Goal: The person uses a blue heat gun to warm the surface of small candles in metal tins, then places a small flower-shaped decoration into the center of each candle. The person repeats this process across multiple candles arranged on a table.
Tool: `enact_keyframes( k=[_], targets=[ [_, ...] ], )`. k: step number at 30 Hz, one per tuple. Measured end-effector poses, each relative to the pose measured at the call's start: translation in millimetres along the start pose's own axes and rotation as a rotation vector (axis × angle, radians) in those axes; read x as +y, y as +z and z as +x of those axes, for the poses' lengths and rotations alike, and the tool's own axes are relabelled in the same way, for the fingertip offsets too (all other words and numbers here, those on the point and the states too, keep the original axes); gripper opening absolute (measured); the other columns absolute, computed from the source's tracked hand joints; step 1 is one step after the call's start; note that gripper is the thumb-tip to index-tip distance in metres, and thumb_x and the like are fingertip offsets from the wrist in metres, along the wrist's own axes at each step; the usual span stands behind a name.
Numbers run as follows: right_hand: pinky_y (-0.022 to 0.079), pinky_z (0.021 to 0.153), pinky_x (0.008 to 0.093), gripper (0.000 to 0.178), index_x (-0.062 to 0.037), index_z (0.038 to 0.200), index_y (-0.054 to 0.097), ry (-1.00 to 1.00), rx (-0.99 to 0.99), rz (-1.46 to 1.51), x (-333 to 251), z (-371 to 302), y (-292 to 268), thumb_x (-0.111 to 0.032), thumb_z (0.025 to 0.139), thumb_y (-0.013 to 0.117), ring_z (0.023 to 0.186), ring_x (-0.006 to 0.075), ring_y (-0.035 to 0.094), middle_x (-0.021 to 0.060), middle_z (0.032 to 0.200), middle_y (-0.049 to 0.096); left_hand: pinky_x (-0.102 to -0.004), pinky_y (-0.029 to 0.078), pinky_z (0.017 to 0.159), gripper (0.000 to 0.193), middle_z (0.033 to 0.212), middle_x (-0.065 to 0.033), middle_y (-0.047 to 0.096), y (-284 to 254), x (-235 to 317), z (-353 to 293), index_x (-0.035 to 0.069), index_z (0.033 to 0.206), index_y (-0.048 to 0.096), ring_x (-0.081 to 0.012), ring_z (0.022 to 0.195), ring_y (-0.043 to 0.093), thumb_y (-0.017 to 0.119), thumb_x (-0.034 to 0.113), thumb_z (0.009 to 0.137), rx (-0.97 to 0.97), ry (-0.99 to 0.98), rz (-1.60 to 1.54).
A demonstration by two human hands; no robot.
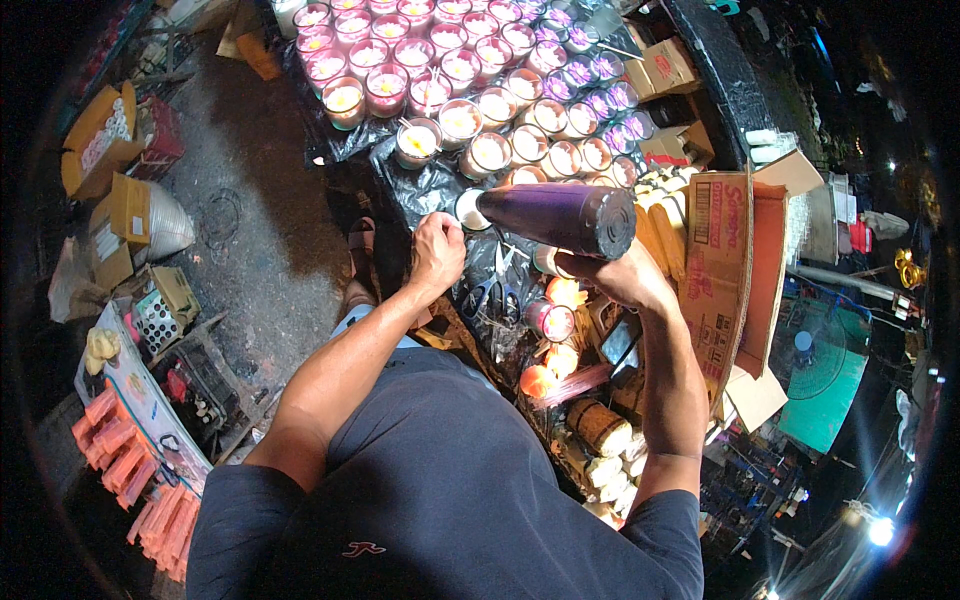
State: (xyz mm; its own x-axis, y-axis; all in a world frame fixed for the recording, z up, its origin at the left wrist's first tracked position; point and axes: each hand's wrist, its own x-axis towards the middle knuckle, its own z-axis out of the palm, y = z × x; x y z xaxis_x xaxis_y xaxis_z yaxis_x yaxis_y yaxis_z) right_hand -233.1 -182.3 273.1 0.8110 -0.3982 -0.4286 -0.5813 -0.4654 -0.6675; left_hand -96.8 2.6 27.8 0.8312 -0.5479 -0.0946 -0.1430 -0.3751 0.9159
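My right hand (625,275) is closed beneath a dark purple, barrel-shaped blower (545,212), which looks like a hair dryer. Its grip is hidden below the barrel. The blower's narrower end points left toward a small glass candle (471,210) with a pale top. Beside that candle my left hand (437,255) is curled closed; what its fingers hold, if anything, is hidden. Scissors (493,297) lie on the black plastic just below the barrel. Near my right forearm are a pink glass candle (551,322) and an orange ball-shaped piece (538,381).
Rows of glass candles (415,55), pink, white and purple, cover the far table. An open cardboard box (715,270) stands at the right, with a fan (803,342) beyond it. Pink sticks (115,445) sit on a stand at lower left. Cartons (120,225) line the floor.
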Motion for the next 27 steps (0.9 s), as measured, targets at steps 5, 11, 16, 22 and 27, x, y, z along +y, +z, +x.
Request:
enact_keyframes(
  k=[5,11,16,22,27],
  targets=[
    [0.058,0.100,0.0417,0.055,-0.0034,0.134,0.070,0.011,-0.010,0.011,-2.3,-2.1,-2.4,-0.015,0.084,0.089,0.108,0.0268,0.073,0.0158,0.119,0.078,-0.0461,0.056,0.083,0.021,0.096,-0.0224,0.074,2.0,-1.6,-0.2,-0.003,0.101,0.073,-0.0346,0.083,0.071,0.063,0.016,0.098,0.003,-0.008,0.005],
    [0.058,0.100,0.0417,0.053,-0.0040,0.133,0.070,0.030,-0.016,0.004,-3.9,-2.7,-3.2,-0.017,0.085,0.088,0.108,0.0268,0.074,0.0159,0.118,0.078,-0.0463,0.056,0.082,0.021,0.095,-0.0219,0.074,-0.3,1.4,0.9,-0.003,0.100,0.073,-0.0348,0.082,0.071,0.063,0.016,0.098,0.004,0.008,0.004],
    [0.058,0.098,0.0417,0.052,-0.0042,0.131,0.071,0.072,-0.002,-0.024,-11.8,-3.9,-1.6,-0.019,0.084,0.088,0.105,0.0267,0.074,0.0156,0.116,0.078,-0.0454,0.056,0.081,0.021,0.095,-0.0212,0.074,-3.0,8.2,-0.2,-0.003,0.100,0.073,-0.0338,0.082,0.071,0.063,0.015,0.098,-0.005,-0.023,0.004],
    [0.058,0.099,0.0414,0.054,-0.0033,0.129,0.069,-0.022,-0.027,-0.027,1.8,0.0,2.0,-0.019,0.081,0.089,0.106,0.0269,0.073,0.0156,0.116,0.077,-0.0491,0.054,0.089,0.018,0.097,-0.0228,0.072,-1.6,6.1,0.6,-0.002,0.095,0.069,-0.0392,0.093,0.070,0.063,0.015,0.098,-0.011,-0.051,-0.028],
    [0.057,0.100,0.0419,0.057,-0.0028,0.132,0.068,0.017,-0.061,-0.017,0.1,-3.9,-3.6,-0.020,0.083,0.090,0.108,0.0275,0.072,0.0160,0.117,0.077,-0.0508,0.053,0.094,0.018,0.098,-0.0241,0.071,-2.8,9.5,-0.1,-0.002,0.095,0.068,-0.0420,0.099,0.069,0.062,0.014,0.097,-0.036,-0.079,-0.050]
  ],
)
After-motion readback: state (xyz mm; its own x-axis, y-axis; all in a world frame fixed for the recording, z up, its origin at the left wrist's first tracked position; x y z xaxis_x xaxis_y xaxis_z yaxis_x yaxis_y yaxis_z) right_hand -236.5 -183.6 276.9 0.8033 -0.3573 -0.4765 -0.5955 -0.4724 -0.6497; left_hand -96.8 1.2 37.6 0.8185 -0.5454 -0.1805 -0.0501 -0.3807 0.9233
